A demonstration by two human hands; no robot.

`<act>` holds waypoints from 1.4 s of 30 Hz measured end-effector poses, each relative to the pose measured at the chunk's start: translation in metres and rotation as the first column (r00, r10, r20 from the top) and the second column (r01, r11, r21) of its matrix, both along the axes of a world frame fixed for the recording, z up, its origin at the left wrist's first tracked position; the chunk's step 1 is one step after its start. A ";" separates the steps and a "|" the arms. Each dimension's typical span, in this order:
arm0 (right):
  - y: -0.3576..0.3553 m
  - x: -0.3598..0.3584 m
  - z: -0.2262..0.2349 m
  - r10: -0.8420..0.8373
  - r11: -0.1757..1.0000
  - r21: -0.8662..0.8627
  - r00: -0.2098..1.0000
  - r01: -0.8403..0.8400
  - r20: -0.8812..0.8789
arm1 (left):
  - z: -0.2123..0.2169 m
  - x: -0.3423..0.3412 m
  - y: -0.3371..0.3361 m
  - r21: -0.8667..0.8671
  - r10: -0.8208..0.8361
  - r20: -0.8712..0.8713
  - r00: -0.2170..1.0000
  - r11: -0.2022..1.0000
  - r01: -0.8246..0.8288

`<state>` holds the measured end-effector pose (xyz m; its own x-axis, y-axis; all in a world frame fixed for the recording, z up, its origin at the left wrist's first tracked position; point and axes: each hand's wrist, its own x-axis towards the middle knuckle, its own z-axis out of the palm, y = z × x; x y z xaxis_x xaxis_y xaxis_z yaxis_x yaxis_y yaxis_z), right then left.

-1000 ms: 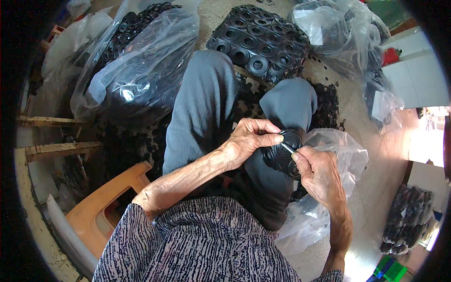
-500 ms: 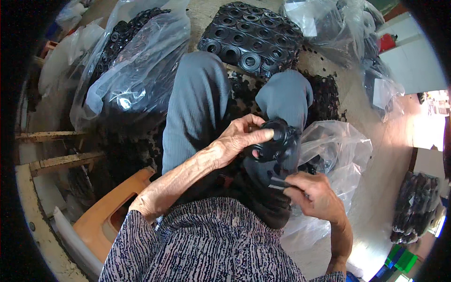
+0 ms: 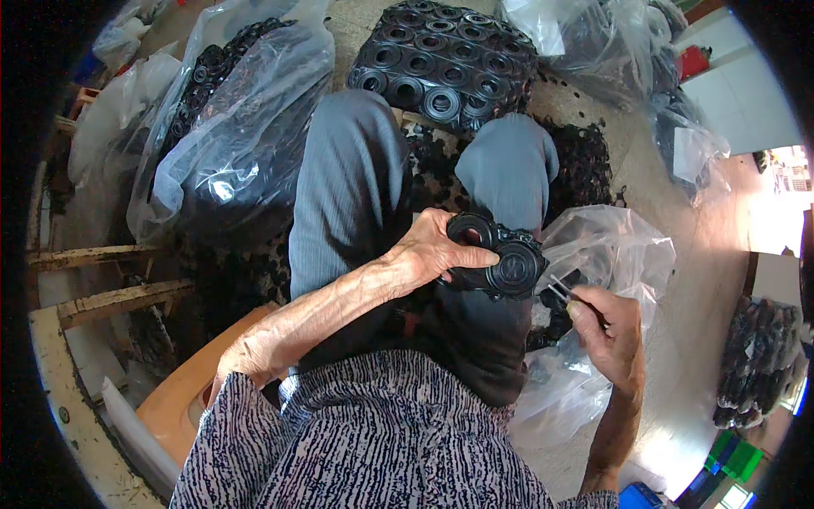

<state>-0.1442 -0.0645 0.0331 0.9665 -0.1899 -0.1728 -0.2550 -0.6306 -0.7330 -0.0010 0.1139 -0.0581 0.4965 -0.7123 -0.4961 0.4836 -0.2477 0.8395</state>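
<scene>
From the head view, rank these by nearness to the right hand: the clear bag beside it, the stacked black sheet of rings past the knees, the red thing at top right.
From the right hand:
1. Clear bag, right beside it.
2. Stacked black sheet of rings, ahead beyond the knees.
3. Red thing, far top right.

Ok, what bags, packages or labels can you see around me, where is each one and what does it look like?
Clear plastic bag, ahead on the left: bulging, full of black ring parts.
Open clear bag, by the right knee beside the right hand: crumpled, some black parts inside.
Clear bags, ahead on the right: crinkled, dark parts inside.
Netted bundle, far right: dark parts.
No labels or screens to be made out.
</scene>
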 end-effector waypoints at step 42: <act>0.011 0.038 -0.018 0.221 0.962 -0.168 0.975 -0.217 0.008 | 0.003 0.000 -0.006 -0.190 0.064 -0.278 0.958 0.974 -0.120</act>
